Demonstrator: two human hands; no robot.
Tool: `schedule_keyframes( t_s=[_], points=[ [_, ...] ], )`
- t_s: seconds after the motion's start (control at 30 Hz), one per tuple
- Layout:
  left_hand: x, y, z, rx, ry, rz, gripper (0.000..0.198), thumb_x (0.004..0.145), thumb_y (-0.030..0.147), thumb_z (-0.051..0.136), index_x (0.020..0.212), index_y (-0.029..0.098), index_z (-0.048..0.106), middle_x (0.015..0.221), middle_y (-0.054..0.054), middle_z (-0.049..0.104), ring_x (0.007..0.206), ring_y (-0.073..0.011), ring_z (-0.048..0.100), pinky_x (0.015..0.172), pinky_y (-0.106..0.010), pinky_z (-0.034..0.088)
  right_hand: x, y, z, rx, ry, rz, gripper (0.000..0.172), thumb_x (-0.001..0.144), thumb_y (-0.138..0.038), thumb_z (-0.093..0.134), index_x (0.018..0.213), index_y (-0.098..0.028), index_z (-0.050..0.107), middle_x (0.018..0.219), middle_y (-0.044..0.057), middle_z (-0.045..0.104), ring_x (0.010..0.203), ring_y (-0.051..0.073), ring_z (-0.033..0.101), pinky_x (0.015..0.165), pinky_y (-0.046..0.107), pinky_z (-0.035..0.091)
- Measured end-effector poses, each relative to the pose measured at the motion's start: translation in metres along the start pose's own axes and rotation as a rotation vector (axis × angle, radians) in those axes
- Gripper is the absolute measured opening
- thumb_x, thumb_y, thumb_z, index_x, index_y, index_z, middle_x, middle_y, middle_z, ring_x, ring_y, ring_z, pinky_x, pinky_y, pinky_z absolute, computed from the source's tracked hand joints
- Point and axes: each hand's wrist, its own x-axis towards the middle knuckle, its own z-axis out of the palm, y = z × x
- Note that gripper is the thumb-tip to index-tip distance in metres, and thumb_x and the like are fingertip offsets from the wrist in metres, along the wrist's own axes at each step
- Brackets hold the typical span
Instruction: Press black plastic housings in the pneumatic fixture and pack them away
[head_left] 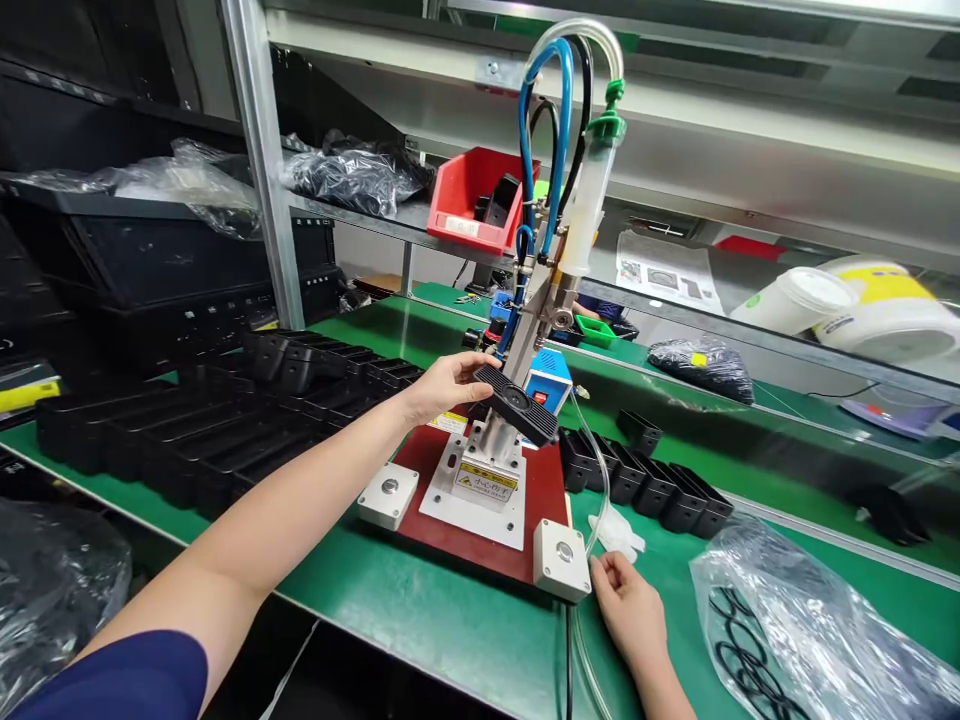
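Note:
My left hand (442,388) grips one end of a black ribbed plastic housing (516,402) with a round recess in its middle. The housing is tilted above the metal fixture (491,460) of a bench press, in front of its upright column. My right hand (630,605) rests on the green bench with its fingers curled, beside the right white button box (562,558); nothing shows in it. Another white button box (389,494) sits at the left of the machine's dark red base (427,460). A syringe-like cylinder (589,205) with a green cap stands on the press.
Rows of black housings (187,430) cover the bench at left, and several more (645,480) stand at right. A clear bag of black rings (757,630) lies at front right. A clear tube (600,460) runs down beside the base. A red bin (476,200) sits on the shelf.

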Motion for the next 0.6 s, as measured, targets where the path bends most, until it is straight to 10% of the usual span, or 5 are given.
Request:
schedule_keyframes(
  t_s=[0.6],
  points=[
    [-0.016,-0.008,0.014,0.141,-0.027,-0.121,0.061,0.07,0.049,0.077,0.119,0.019,0.055,0.106,-0.007,0.065,0.086,-0.0174,0.061,0.075,-0.027,0.048,-0.006,-0.01,-0.001,-0.033,0.029,-0.003,0.025,0.088,-0.035,0.046,0.068,-0.022,0.05,0.052,-0.005,0.049,0.051,0.013,0.049,0.054,0.025,0.033]
  ],
)
